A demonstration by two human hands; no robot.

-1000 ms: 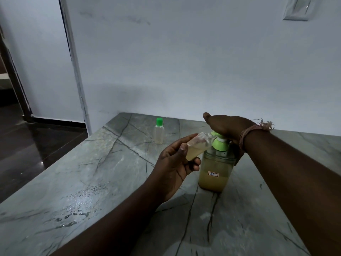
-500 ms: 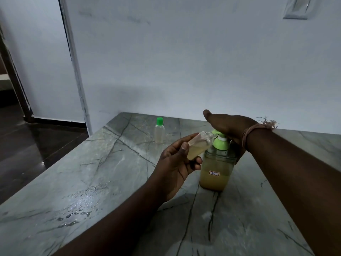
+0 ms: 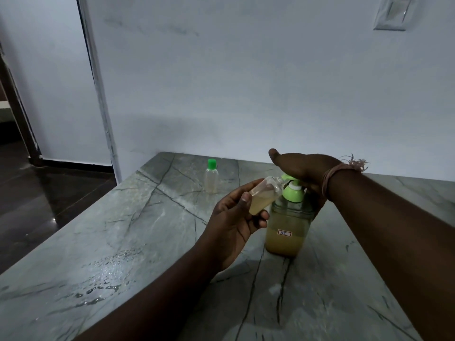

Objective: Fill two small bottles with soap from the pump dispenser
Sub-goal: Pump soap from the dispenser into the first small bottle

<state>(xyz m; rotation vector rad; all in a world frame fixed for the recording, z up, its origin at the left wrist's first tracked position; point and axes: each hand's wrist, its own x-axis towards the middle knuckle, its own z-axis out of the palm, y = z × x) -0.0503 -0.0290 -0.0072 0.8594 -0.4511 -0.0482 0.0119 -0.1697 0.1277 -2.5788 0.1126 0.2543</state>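
Near the centre of the frame, slightly right and low, the left hand [image 3: 234, 220] pinches a small clear plastic bottle [image 3: 264, 197] between thumb and curled fingers, tilted with its open neck pointing to the upper right and meeting the green spout of the pump dispenser [image 3: 288, 225]; pale amber soap fills the bottle's lower part. The dispenser is a squat, transparent, rounded-square jar with a glossy green collar and pump head, roughly half full of cloudy yellow-brown liquid, bearing a small white label with a red border. The right hand [image 3: 304, 172] lies flat, palm down, over the pump head, fingers extended rather than curled; a bundle of reddish thread [image 3: 344, 168] with a frayed knot encircles the wrist. A second small bottle [image 3: 211, 178], clear, cylindrical and capped in green, stands upright and apart, up and left of the hands, near the wall. All rest on a polished grey-green stone slab [image 3: 123, 242] crossed by dark veins, with scattered water droplets [image 3: 103, 286] toward the lower left. A matte white wall fills the upper frame, with a switch plate [image 3: 391, 13] at upper right.
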